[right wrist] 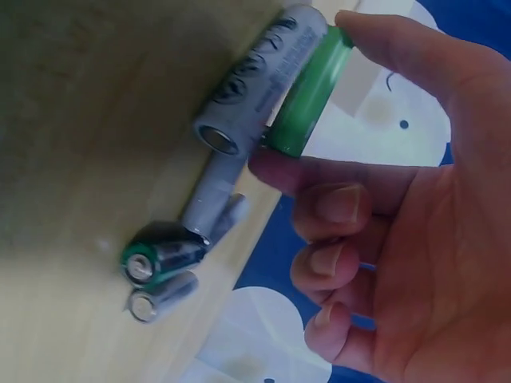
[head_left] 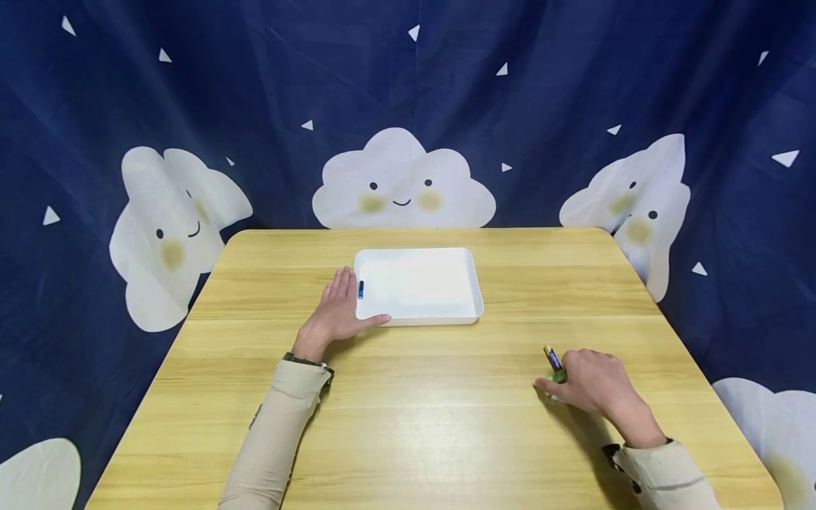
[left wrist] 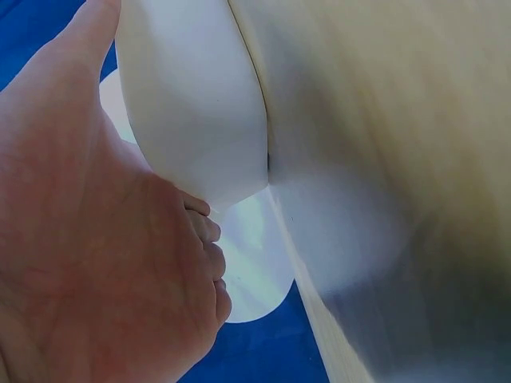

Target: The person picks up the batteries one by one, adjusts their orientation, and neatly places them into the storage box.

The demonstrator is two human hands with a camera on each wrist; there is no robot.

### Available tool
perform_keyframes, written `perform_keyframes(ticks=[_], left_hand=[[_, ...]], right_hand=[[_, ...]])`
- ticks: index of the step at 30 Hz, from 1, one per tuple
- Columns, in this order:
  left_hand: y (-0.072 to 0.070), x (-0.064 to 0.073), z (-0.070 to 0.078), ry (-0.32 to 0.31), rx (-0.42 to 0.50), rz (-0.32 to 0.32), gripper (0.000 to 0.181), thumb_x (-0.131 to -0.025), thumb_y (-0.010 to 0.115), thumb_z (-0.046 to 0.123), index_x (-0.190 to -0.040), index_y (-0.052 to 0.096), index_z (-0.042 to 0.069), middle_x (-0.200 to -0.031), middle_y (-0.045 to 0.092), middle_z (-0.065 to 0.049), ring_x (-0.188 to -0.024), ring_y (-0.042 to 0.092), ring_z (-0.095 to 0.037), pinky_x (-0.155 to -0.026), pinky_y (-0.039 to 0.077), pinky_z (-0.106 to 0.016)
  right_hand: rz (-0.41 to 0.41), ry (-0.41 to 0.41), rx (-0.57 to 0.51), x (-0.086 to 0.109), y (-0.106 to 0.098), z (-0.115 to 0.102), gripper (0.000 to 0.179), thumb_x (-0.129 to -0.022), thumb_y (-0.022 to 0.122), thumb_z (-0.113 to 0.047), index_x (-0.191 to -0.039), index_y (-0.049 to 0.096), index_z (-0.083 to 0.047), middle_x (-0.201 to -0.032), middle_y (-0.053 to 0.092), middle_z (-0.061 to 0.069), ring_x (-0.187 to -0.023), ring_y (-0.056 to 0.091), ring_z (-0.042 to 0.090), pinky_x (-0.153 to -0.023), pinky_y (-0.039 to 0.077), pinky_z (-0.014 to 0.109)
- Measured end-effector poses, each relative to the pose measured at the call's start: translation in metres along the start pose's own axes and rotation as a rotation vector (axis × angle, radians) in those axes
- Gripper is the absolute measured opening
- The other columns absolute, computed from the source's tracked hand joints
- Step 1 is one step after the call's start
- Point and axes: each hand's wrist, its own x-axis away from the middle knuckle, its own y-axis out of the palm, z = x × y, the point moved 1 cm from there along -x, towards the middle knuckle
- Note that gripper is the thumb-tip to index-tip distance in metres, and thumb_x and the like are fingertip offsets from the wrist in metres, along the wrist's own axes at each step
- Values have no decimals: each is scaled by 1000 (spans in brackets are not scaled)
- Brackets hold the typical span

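Observation:
My left hand (head_left: 336,312) lies against the near left corner of a white tray (head_left: 421,322), straight fingers along its left side and thumb along its front. In the left wrist view the palm (left wrist: 104,239) faces the tray's outer wall (left wrist: 200,104). A small dark battery (head_left: 360,290) sits inside the tray by its left wall. My right hand (head_left: 596,382) pinches a green battery (right wrist: 311,92) end to end between thumb and index finger. Right beside it is a thicker grey battery (right wrist: 259,80); whether they touch I cannot tell.
Several more batteries lie close by on the table, among them a grey one (right wrist: 214,191), a dark green one (right wrist: 164,255) and a small silver one (right wrist: 160,297). The wooden table (head_left: 446,411) ends at a dark blue curtain (head_left: 408,85) with printed clouds.

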Motion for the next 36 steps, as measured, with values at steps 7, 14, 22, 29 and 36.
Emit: perform_keyframes(ticks=[7, 14, 22, 29, 36], left_hand=[[0, 0, 0, -3, 1, -2, 133, -84, 56, 84, -163, -2, -5, -174, -8, -23, -163, -7, -39, -132, 6, -58], [-2, 1, 1, 2, 8, 3, 132, -84, 57, 84, -164, -1, -5, -174, -6, -23, -163, -5, -39, -132, 6, -58], [-1, 0, -1, 1, 19, -3, 134, -83, 54, 86, -164, -2, -4, -174, -7, -23, -163, -6, -38, -132, 4, -57], [5, -6, -7, -7, 2, -10, 138, -79, 50, 93, -164, -5, -2, -174, -10, -21, -163, -10, -35, -133, 3, -54], [6, -7, -7, -15, 0, -9, 138, -79, 53, 91, -164, -2, -2, -174, -8, -21, -164, -9, -34, -133, 3, -53]], right_hand=[[48, -47, -58, -7, -13, -1, 56, -86, 73, -61, -57, 46, -22, -54, 43, -7, -51, 40, 10, -49, 32, 29], [165, -124, -146, -24, -25, -3, 43, -88, 72, -64, -78, 67, -22, -62, 47, -9, -55, 40, 8, -53, 36, 27], [337, -240, -246, -53, -30, -10, 35, -88, 79, -51, -78, 63, -22, -65, 39, -8, -57, 34, 8, -55, 28, 24], [396, -299, -331, -75, -30, -19, 31, -86, 81, -45, -77, 60, -25, -67, 40, -6, -60, 36, 8, -58, 28, 23], [444, -385, -438, -97, -35, -34, 26, -85, 84, -35, -80, 64, -20, -66, 41, -4, -61, 37, 9, -57, 29, 23]])
